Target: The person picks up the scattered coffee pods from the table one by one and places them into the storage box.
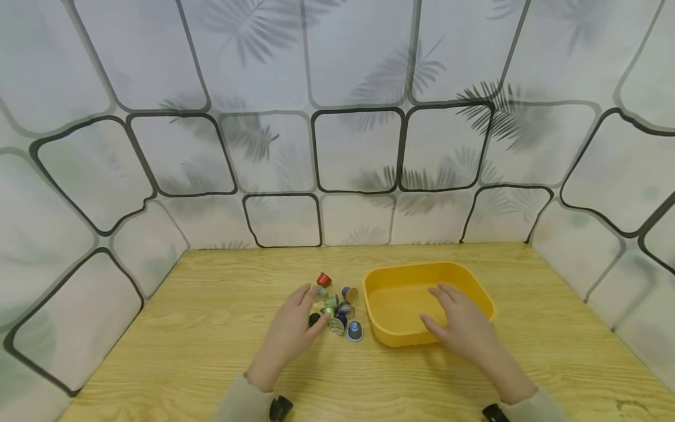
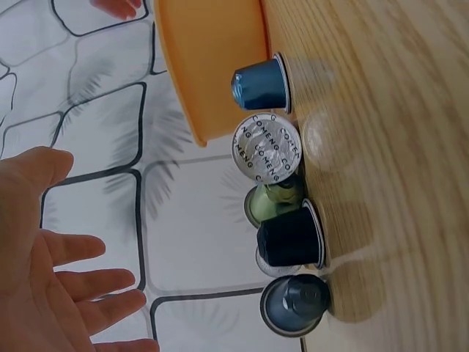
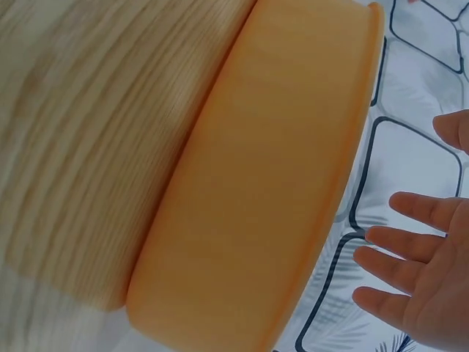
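Note:
A loose pile of coffee capsules in several colours lies on the wooden table, left of a yellow plastic bin. Among them are a red capsule [image 1: 324,279], a blue capsule [image 1: 355,330] with a silver rim, and a green capsule [image 1: 331,301]. In the left wrist view a capsule with a printed foil lid [image 2: 267,148] faces the camera. My left hand [image 1: 290,325] hovers at the pile's left side, fingers spread and holding nothing. My right hand [image 1: 464,322], also holding nothing, is over the front right part of the yellow bin [image 1: 387,337], fingers extended.
The wooden table [image 1: 211,328] reaches back to a patterned fabric backdrop [image 1: 358,152], which also rises on the left and right sides. The bin's tall side wall [image 3: 242,183] fills much of the right wrist view.

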{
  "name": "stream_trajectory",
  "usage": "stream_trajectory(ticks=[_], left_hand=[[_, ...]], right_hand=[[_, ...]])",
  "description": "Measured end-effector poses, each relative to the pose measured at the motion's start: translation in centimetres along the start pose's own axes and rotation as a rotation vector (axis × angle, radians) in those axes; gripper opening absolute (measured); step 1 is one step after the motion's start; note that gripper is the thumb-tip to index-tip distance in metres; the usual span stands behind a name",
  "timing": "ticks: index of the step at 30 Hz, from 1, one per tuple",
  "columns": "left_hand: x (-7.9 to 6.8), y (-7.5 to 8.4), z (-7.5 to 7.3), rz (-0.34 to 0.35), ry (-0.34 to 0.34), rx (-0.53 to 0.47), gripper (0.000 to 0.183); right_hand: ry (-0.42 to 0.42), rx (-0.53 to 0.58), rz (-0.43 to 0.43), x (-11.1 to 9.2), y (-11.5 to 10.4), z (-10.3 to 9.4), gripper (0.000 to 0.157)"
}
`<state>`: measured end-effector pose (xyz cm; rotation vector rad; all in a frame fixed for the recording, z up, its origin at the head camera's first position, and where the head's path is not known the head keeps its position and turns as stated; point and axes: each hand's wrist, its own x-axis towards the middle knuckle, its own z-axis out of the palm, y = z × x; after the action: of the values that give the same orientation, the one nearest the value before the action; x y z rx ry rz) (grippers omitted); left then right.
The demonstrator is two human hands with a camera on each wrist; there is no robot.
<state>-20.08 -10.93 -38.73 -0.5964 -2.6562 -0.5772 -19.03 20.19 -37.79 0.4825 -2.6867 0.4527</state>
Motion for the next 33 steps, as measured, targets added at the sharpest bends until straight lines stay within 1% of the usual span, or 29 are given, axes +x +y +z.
stream_trajectory(ticks=[3,8,12,20,22,27,33], left_hand=[[0.2,0.3,0.3,0.000,-0.014,-0.012,0.064],[0.6,0.8,0.9,-0.025,-0.058,-0.033,0.066],[0.8,1.4,1.3,-0.020,-0.084,-0.040,0.067],[1.1,2.4,2.1,0.039,-0.127,-0.068,0.067],[1.2,2.6,2.4,0.054,-0.132,-0.069,0.067],[1.5,3.2,2.9,0.068,-0.146,-0.091,0.065],[1.9,3.8,3.6,0.083,-0.169,-0.104,0.067]], right_hand=[[-0.013,0.013,0.015,-0.1,0.5,-0.1,0.055],[-0.022,0.013,0.031,-0.2,1.0,-0.3,0.055],[-0.028,0.008,0.042,-0.4,1.6,-0.5,0.056],[-0.028,-0.010,0.038,-0.7,2.8,-0.8,0.057],[-0.039,-0.012,0.045,-0.8,3.0,-1.1,0.058],[-0.065,-0.011,0.066,-1.0,3.8,-1.4,0.061],[-0.072,-0.006,0.087,-1.4,4.8,-1.6,0.062]])
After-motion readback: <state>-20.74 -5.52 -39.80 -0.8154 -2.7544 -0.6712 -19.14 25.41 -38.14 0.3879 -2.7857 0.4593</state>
